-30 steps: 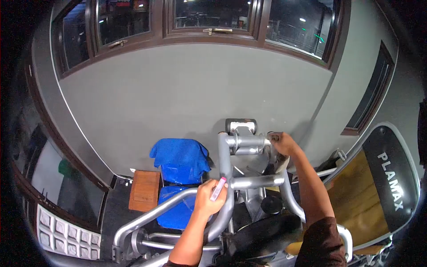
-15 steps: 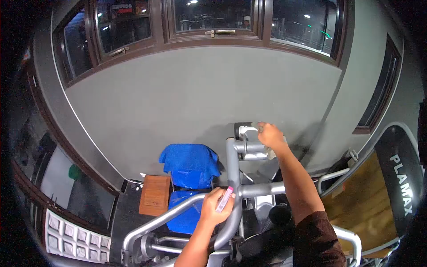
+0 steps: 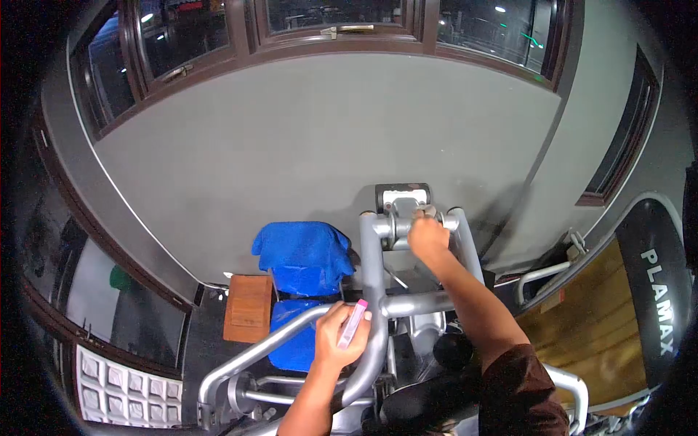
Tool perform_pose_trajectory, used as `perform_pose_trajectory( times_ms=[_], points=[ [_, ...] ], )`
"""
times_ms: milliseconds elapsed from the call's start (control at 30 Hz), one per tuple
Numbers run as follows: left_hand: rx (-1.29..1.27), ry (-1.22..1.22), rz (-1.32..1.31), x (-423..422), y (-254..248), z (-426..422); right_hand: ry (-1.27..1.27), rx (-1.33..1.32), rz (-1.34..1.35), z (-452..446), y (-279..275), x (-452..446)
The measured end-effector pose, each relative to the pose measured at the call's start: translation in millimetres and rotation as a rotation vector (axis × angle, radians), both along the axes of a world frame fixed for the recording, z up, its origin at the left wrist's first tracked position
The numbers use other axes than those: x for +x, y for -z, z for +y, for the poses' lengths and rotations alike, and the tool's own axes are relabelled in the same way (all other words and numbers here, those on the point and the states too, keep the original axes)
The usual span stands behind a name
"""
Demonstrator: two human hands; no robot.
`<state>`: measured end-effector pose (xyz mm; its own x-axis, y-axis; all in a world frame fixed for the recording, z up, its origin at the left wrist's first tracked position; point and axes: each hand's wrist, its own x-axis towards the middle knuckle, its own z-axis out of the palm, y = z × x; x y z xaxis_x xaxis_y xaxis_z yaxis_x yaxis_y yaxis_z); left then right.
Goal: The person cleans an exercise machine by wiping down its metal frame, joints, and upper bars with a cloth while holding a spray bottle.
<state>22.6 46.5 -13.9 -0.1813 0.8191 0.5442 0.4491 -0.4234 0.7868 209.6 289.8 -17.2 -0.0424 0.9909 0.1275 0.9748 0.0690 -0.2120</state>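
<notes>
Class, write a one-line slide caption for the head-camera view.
Left hand gripping a slim pale pink-capped tube, right hand holding a greyish item at a silver metal frame.

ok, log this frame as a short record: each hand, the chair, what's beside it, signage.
left hand: gripping pink-capped tube, beside silver upright
right hand: holding greyish cloth at upper crossbar
chair: blue, blue towel over backrest
beside chair: brown wooden piece
signage: PLAMAX, on machine panel at right

The left hand [image 3: 340, 336] holds a pink-capped tube [image 3: 352, 325] — the right hand [image 3: 430, 241], a greyish cloth [image 3: 424, 211] at a metal bar [image 3: 383, 227].
</notes>
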Motion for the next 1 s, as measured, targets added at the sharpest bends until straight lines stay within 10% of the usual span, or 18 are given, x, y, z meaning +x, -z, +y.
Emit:
perform_pose_trajectory(
  times_ms=[533, 867, 1000],
  points=[
    [0.028, -0.023, -0.050, -2.6, 0.9, 0.4, -0.354, 0.144, -0.143, -26.3, 29.3, 3.6],
    [0.009, -0.001, -0.041, -1.7, -5.2, -0.9, -0.222, 0.102, 0.541, 6.1, 9.7, -14.3],
    [0.014, 0.016, -0.032, -2.8, 4.0, 1.1, -0.244, -0.001, 0.396, 7.0, 2.5, -20.6]
  ],
)
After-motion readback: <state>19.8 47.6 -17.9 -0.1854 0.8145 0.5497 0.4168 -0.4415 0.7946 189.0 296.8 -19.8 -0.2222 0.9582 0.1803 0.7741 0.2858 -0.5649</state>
